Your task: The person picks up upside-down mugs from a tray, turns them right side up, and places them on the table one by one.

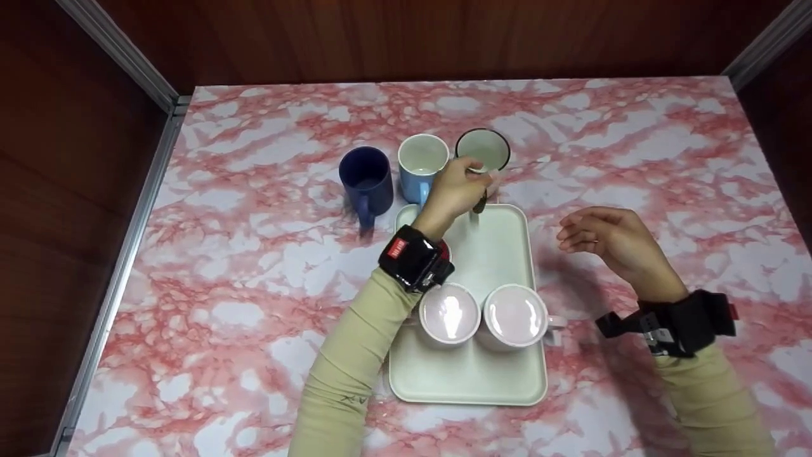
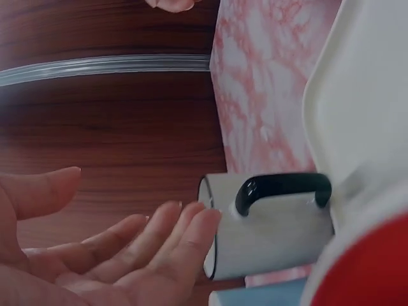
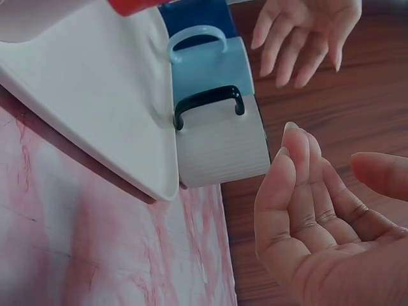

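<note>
My left hand (image 1: 458,187) hangs over the near side of a white mug with a black rim (image 1: 483,146), its fingers loosely bent and its thumb apart. In the left wrist view, the fingertips are beside that mug's rim, while its black handle (image 2: 284,184) points toward the tray. Whether they touch the mug I cannot tell. To the right of a cream tray (image 1: 498,251), my right hand (image 1: 612,241) hovers with relaxed fingers, holding nothing. A light blue mug (image 1: 412,181) stands left of the black-rimmed one, and a dark blue mug (image 1: 374,190) farther left.
Two pale pink mugs (image 1: 449,314) stand side by side on the tray; the right one's handle juts past the edge. A mug with a red inside (image 2: 366,268) is mostly hidden under my left wrist in the head view. Dark wood panels (image 1: 412,38) border the marbled table.
</note>
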### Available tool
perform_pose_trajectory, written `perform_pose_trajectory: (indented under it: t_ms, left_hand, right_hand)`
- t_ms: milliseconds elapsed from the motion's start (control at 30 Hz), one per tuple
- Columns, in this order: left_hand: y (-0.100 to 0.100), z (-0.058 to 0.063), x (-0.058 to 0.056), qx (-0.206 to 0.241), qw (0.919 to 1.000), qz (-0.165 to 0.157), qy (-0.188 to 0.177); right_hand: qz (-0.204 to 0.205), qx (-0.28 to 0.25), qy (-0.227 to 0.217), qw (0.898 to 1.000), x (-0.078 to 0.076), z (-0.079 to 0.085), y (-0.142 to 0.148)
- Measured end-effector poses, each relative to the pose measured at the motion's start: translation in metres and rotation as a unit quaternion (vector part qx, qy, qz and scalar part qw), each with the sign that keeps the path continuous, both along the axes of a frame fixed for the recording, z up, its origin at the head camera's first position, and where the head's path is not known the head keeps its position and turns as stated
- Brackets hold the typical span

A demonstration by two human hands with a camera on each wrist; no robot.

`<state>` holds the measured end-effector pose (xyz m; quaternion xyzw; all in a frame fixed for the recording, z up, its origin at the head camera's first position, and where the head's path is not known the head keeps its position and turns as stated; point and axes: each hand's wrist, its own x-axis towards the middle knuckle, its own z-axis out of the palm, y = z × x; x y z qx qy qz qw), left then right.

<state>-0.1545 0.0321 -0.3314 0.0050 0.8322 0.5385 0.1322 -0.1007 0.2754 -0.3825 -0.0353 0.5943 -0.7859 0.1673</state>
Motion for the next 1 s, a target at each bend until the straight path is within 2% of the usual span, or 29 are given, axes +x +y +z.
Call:
perform_pose_trajectory:
  t_ms: [133,267,400,567,733,1000]
  left_hand:
    - [-0.016,0.007,0.002,-0.049,0.9976,-0.038,0.030]
    - [-0.032,0.015,0.008,-0.052,0.9952,-0.071,0.043]
    - [-0.049,0.019,0.016,-0.056,0.9927,-0.085,0.064]
    - [-0.067,0.019,0.026,-0.078,0.9903,-0.081,0.081]
    - [-0.077,0.014,0.034,-0.097,0.9889,-0.074,0.086]
    - [-0.091,0.004,0.044,-0.102,0.9883,-0.078,0.083]
  right_hand:
    - [0.003,0.004,0.000,1.000,0.001,-0.001,0.002]
    - [0.003,0.016,0.004,1.000,0.002,-0.002,0.003]
    - [0.000,0.024,0.003,1.000,0.002,-0.002,0.004]
    - [0.021,0.046,0.021,0.998,0.002,-0.003,0.006]
    - [0.031,0.073,0.031,0.996,0.002,-0.006,0.006]
    - [0.065,0.142,0.061,0.986,0.005,-0.011,0.008]
